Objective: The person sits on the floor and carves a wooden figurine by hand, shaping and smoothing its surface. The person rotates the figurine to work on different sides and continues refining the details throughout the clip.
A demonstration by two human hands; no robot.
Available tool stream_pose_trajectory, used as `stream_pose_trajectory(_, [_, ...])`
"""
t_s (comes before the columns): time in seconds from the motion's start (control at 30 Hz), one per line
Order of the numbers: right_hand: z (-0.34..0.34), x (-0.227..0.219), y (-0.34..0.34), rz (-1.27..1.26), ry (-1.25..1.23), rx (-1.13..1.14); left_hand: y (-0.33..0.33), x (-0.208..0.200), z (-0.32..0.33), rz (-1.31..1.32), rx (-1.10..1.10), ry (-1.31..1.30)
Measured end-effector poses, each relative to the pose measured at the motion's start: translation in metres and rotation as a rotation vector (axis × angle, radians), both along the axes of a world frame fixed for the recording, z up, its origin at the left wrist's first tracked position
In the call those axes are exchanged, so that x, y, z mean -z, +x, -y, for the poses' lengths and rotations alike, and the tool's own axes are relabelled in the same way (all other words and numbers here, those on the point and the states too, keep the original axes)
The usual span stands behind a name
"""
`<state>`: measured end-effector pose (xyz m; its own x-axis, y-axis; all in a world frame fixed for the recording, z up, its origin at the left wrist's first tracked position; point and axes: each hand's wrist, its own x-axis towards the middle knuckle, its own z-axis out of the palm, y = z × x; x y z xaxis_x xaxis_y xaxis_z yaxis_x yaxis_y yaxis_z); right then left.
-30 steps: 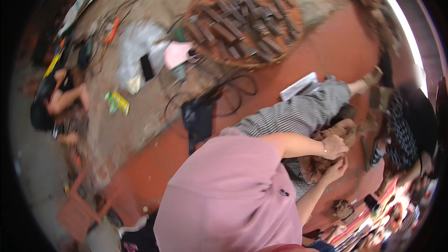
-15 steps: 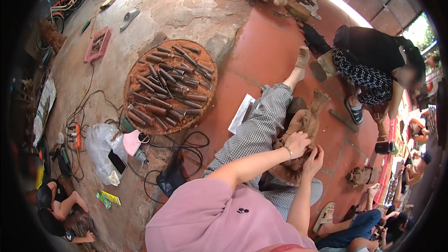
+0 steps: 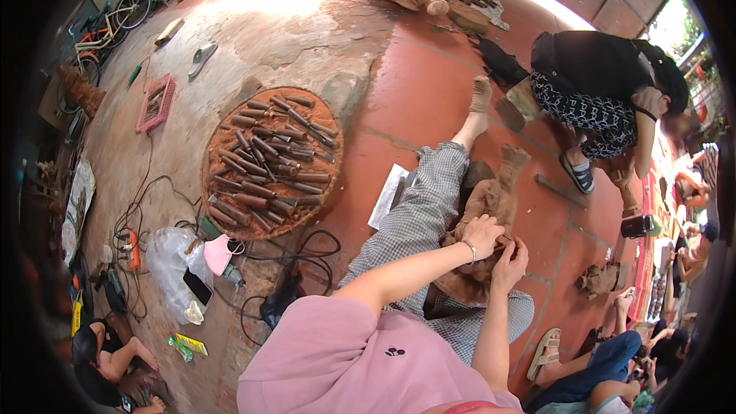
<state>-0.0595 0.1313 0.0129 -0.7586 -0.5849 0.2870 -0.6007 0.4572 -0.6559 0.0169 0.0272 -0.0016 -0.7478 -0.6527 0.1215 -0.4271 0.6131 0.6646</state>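
Note:
A carved wooden figure (image 3: 484, 201) lies between my legs, its narrow far end pointing away from me. My left hand (image 3: 483, 236), with a bracelet at the wrist, rests on the carving with its fingers curled down. Close beside it on the right, my right hand (image 3: 509, 264) is closed in a pinch against the same carving. The fingertips of both hands nearly meet. Whatever they pinch is too small or too hidden to make out.
A round tray (image 3: 205, 176) of wood-handled chisels (image 3: 264, 157) in sawdust lies left of my outstretched leg. Nearer are cables, a plastic bag (image 3: 170, 259), a phone (image 3: 198, 287) and a pink mask (image 3: 218, 253). A co-worker (image 3: 590, 61) bends over at the right, near a wooden block (image 3: 523, 103).
The whole view has shifted slightly. My hands stay at the same part of the carving with little visible movement. The co-worker at the right has raised a hand toward their head.

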Motion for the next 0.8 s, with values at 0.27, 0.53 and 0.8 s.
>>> stream_pose_trajectory(0.27, [0.006, -0.003, 0.005, -0.033, -0.007, 0.026, -0.005, 0.001, 0.001, -0.038, -0.018, -0.015])
stream_pose_trajectory(0.53, [0.0, 0.003, 0.0, -0.028, -0.043, 0.031, 0.007, -0.001, -0.005, -0.082, -0.05, -0.08])
stream_pose_trajectory(0.8, [-0.001, -0.001, -0.001, 0.007, -0.05, 0.034, 0.002, -0.005, -0.003, -0.102, -0.049, -0.057])
